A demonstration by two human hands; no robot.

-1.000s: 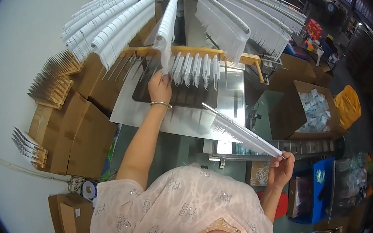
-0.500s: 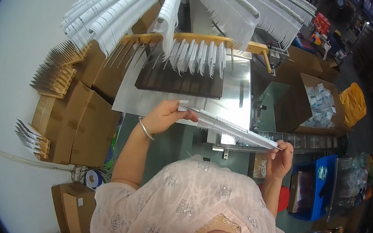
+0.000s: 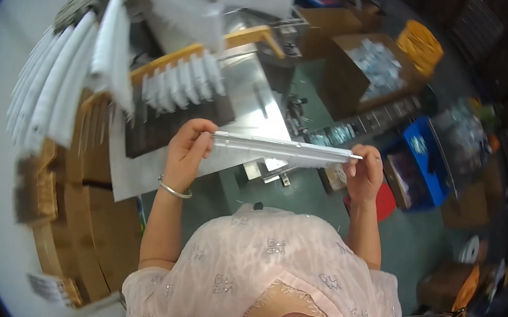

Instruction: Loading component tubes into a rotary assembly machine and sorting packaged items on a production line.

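My left hand (image 3: 190, 151) and my right hand (image 3: 365, 175) hold a thin metal rod strung with white fringed strips (image 3: 280, 151), one at each end. The rod lies nearly level in front of my chest. Left fingers and thumb pinch the left end; at the right, the bare metal tip shows between my fingers. Beyond it, a wooden bar with metal prongs (image 3: 263, 33) crosses a steel worktable (image 3: 247, 88), several prongs bearing similar white bundles (image 3: 181, 83). Under these lies a dark flat block (image 3: 142, 135).
Long white fringed bundles (image 3: 66, 85) hang from a rail at the upper left. A carton of small clear packets (image 3: 376, 69), a yellow bag (image 3: 420, 46) and a blue crate (image 3: 422, 160) stand right. Stacked cartons (image 3: 93, 227) and pronged wooden racks (image 3: 38, 189) are at left.
My view has turned to the right, so the table and hanging bundles sit further left. The rod has come from slanting to nearly level. Both hands still hold it.
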